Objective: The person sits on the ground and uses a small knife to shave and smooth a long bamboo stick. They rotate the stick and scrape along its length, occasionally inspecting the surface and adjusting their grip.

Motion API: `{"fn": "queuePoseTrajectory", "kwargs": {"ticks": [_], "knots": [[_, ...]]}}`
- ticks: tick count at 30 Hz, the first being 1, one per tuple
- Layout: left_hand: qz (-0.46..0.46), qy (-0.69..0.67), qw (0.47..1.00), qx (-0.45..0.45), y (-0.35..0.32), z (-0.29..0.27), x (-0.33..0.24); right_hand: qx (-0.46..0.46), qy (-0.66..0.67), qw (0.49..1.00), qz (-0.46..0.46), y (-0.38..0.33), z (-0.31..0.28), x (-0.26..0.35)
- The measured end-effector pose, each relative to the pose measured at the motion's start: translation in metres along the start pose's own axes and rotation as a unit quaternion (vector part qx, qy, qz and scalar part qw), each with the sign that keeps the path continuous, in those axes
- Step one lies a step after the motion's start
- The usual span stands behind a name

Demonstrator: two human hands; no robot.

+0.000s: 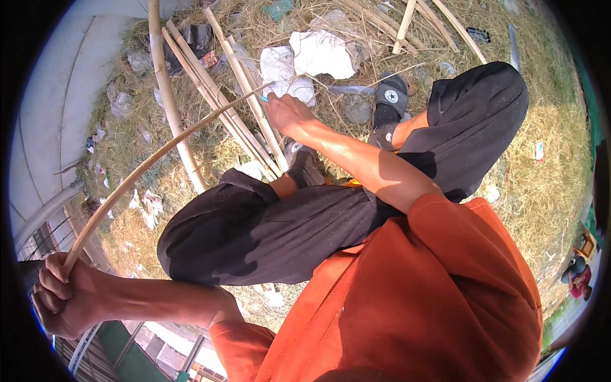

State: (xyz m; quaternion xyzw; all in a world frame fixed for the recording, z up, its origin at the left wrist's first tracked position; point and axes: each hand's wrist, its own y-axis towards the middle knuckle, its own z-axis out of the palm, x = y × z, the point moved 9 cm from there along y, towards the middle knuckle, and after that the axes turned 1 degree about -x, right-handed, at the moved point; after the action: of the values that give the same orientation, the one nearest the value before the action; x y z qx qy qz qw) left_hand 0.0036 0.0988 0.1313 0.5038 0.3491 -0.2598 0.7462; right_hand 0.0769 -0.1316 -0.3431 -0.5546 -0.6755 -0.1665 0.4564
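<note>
A long, thin bamboo strip (137, 176) bows across the left side, from low near me to farther out past my feet. My left hand (67, 296) is closed in a fist round its near end. Close to the strip's far end is my right hand (289, 114), its fingers closed and partly hidden from above. A small light-blue bit (263, 99) shows at those fingers, too little to tell what it belongs to. Beyond my right hand lie a crumpled whitish bag (278, 63) and a white slab-like piece (323, 54).
A bamboo pole (167, 95) and split bamboo lengths (203, 83) lie left of my feet, more bamboo (382, 25) farther ahead. A long flat blade (513, 48) rests on dry grass at far right. Litter is scattered about; a pale wall (51, 114) rises left. Another person (578, 280) sits far right.
</note>
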Motion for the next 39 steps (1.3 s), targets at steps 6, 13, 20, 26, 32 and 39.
{"fn": "queuePoseTrajectory", "kwargs": {"ticks": [6,13,20,26,32,39], "knots": [[-0.025,-0.018,0.998,0.052,-0.011,0.012,0.000,0.034,0.000,0.999,0.013,-0.009,-0.007,0.011],[-0.035,-0.032,0.995,0.086,-0.006,0.018,-0.003,-0.027,-0.089,0.992,-0.082,0.008,0.004,0.013],[0.005,-0.070,0.988,0.136,-0.017,0.043,0.002,-0.037,-0.095,0.994,-0.025,0.017,0.025,-0.043],[0.039,-0.087,0.985,0.145,-0.021,0.062,0.008,-0.033,-0.140,0.990,-0.009,0.047,0.038,-0.055],[0.077,-0.058,0.988,0.117,-0.027,0.058,0.004,-0.004,-0.197,0.979,0.047,0.069,0.043,-0.072],[0.086,-0.071,0.984,0.136,-0.039,0.024,-0.009,-0.015,-0.221,0.975,0.025,0.079,0.043,-0.102]]}}
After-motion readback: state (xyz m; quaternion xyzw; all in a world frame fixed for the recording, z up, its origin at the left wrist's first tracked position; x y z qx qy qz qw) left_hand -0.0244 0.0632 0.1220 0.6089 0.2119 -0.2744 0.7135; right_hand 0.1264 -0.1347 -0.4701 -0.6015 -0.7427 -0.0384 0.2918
